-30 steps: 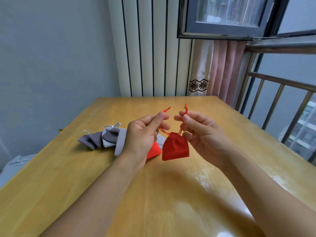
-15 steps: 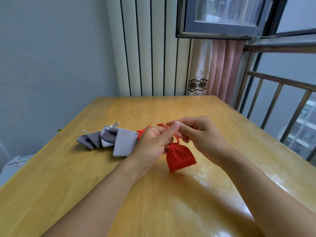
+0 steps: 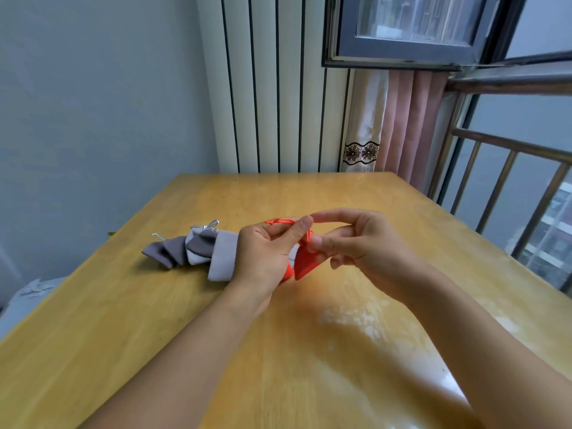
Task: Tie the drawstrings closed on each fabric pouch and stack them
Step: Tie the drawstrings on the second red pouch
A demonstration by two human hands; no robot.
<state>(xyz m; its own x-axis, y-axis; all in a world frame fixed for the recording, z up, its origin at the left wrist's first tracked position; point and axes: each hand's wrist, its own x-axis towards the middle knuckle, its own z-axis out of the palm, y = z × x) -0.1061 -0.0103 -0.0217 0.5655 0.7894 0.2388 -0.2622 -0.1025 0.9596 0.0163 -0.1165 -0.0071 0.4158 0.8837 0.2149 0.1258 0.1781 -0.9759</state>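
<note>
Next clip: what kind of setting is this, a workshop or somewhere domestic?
Most likely a room in a flat, not a workshop: a wooden table stands against a white column radiator, beside a pink curtain and a window railing overlooking other buildings.

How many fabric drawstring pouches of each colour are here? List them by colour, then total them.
red fabric pouch, held: 1
orange-red fabric pouch, mostly hidden behind the left hand: 1
grey fabric pouches, overlapping: about 4, exact count unclear
Total: about 6
</note>
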